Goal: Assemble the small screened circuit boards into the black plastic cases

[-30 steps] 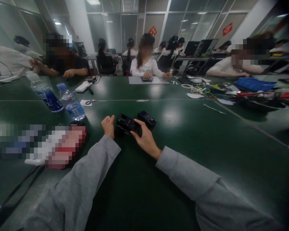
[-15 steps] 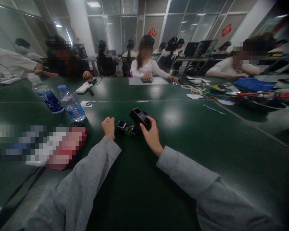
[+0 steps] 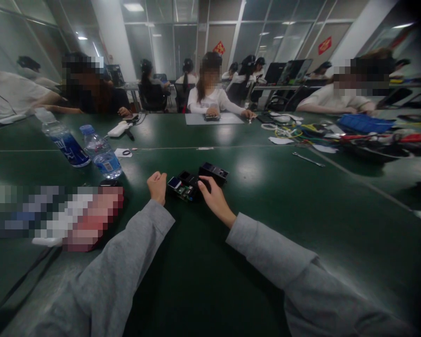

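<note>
My left hand is curled into a fist, its inside hidden; whatever it may hold cannot be made out. Just right of it, a green circuit board with a small screen lies on the table. A black plastic casing is low against the board's far side. The thumb and fingers of my right hand are closed on the casing's right end, which they partly cover. Beyond that hand sits a second black box-shaped piece, apart from the board.
On the left stand two water bottles, with a red item and other blurred things nearer me. A wrench lies to the right, before a heap of cables and a blue tray. Opposite, a person works at a mat.
My right hand has lowered the black casing leftward beside the circuit board. The second black piece, mostly hidden before, now shows. My left fist has stayed in place.
</note>
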Action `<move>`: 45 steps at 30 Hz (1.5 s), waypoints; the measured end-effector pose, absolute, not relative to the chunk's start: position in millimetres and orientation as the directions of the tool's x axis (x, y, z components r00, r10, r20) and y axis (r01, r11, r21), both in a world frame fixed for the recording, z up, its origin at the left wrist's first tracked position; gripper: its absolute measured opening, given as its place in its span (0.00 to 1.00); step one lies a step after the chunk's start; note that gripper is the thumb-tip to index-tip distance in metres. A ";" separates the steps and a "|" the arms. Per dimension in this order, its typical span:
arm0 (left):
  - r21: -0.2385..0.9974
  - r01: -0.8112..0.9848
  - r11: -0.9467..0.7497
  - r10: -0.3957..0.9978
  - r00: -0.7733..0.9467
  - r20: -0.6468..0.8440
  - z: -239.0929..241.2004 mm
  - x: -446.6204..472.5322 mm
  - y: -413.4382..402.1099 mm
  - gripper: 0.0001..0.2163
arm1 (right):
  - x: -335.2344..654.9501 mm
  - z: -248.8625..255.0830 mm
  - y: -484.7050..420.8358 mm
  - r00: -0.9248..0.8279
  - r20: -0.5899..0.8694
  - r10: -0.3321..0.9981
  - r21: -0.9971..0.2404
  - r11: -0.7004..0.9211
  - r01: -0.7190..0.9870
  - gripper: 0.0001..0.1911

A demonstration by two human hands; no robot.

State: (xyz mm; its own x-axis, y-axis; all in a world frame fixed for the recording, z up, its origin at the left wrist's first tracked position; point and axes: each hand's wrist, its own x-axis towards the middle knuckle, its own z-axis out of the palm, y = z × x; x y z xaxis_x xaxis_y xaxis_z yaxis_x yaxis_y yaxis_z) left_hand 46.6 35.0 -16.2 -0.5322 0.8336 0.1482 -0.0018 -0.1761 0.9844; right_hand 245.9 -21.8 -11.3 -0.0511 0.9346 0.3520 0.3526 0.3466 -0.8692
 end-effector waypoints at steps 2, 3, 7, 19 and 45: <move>0.983 0.001 -0.182 0.836 -0.527 0.155 -17.1 46.7 35.5 0.18 | 244.7 -10.2 -22.8 -0.089 0.361 0.928 -0.869 0.370 0.328 0.19; 0.982 0.001 -0.187 0.836 -0.526 0.159 -17.4 46.7 35.8 0.18 | 243.9 -9.7 -23.1 -0.108 0.367 0.924 -0.870 0.383 0.310 0.18; 0.981 -0.007 -0.196 0.837 -0.522 0.163 -18.1 46.6 36.7 0.18 | 240.2 -6.8 -25.3 -0.182 0.380 0.907 -0.874 0.416 0.250 0.16; 0.978 0.019 -0.209 0.844 -0.501 0.190 -17.9 43.9 36.8 0.18 | 234.7 4.1 -39.9 -0.407 0.543 0.734 -0.550 0.678 0.488 0.23; 0.970 0.012 -0.244 0.843 -0.492 0.218 -26.3 43.0 42.5 0.18 | 230.8 1.9 -45.7 -0.624 0.474 0.621 -0.211 0.768 0.605 0.21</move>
State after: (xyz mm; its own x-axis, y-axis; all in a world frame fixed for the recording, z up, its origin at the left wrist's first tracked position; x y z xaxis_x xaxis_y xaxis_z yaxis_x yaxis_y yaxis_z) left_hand 43.0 42.5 -26.3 -0.4920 0.8428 0.2179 0.0124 -0.2435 0.9698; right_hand 230.8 -45.7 1.9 -0.6237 0.6214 0.4742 0.6049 0.7679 -0.2107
